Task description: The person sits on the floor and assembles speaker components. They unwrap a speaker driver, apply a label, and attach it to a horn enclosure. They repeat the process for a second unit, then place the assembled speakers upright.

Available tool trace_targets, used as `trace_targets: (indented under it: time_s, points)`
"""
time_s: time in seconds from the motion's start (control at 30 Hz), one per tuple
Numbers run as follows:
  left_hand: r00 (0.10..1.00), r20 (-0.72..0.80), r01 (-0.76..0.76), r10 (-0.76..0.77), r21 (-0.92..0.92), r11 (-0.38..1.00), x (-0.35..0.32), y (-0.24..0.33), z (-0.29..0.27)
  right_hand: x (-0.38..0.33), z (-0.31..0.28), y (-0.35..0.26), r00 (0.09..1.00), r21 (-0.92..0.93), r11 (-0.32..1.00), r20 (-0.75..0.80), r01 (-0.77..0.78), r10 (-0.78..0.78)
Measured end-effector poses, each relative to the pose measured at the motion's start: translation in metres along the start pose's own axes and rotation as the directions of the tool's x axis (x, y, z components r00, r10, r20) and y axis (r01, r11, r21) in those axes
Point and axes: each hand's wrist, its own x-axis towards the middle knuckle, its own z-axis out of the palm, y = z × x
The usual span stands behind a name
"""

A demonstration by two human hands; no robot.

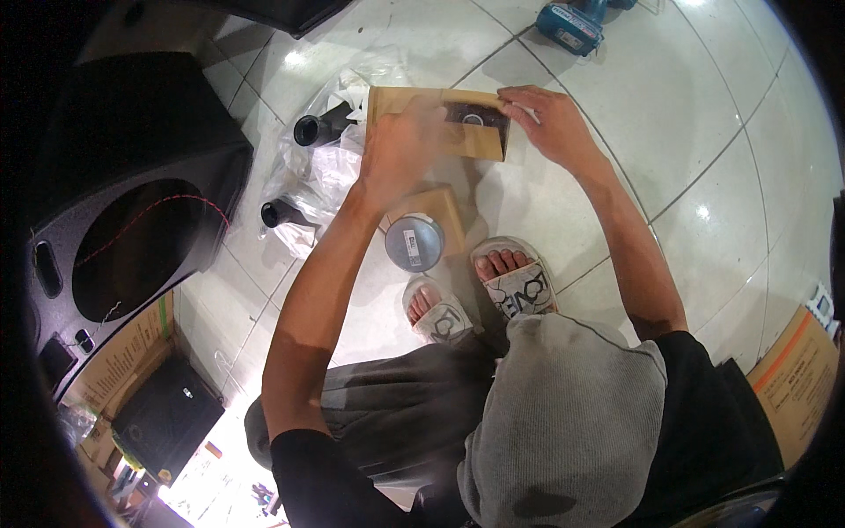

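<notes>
I hold a flat brown cardboard box (471, 123) over the tiled floor, with a dark round part showing at its open right end. My left hand (400, 150) grips its left half and looks motion-blurred. My right hand (546, 119) pinches the box's right end, with a small white piece between its fingers. Below the box, a round grey metal part (414, 243) lies on the floor against a second small brown box (440, 211), just in front of my sandalled feet (510, 282).
Clear plastic bags (326, 163) with two black tubes (310, 129) lie left of the boxes. A large black speaker cabinet (132, 238) with a round opening stands at the left. A blue power tool (572, 25) rests at the top. Cardboard cartons (797, 383) sit at the right.
</notes>
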Motion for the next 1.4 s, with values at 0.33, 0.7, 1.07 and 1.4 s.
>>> trace_targets:
  time_s: [0.33,0.7,1.07,1.4]
  points:
    - [0.999,-0.008,-0.035,0.034,-0.262,0.965,-0.001,-0.002,0.012,0.030,0.012,0.016,0.897,0.221,0.907,-0.187,-0.359,0.401]
    - [0.900,0.334,-0.275,0.280,-0.065,0.959,-0.009,0.007,-0.015,-0.015,0.010,-0.038,0.955,-0.308,0.951,0.286,0.010,0.083]
    - [0.967,0.190,0.230,-0.170,-0.366,0.902,0.004,-0.015,-0.019,-0.022,0.003,-0.043,0.996,-0.085,0.996,0.078,-0.026,0.033]
    - [0.956,0.259,-0.214,0.139,0.290,0.933,0.011,0.018,0.024,-0.031,-0.017,-0.014,0.936,0.844,0.438,0.188,-0.309,0.297]
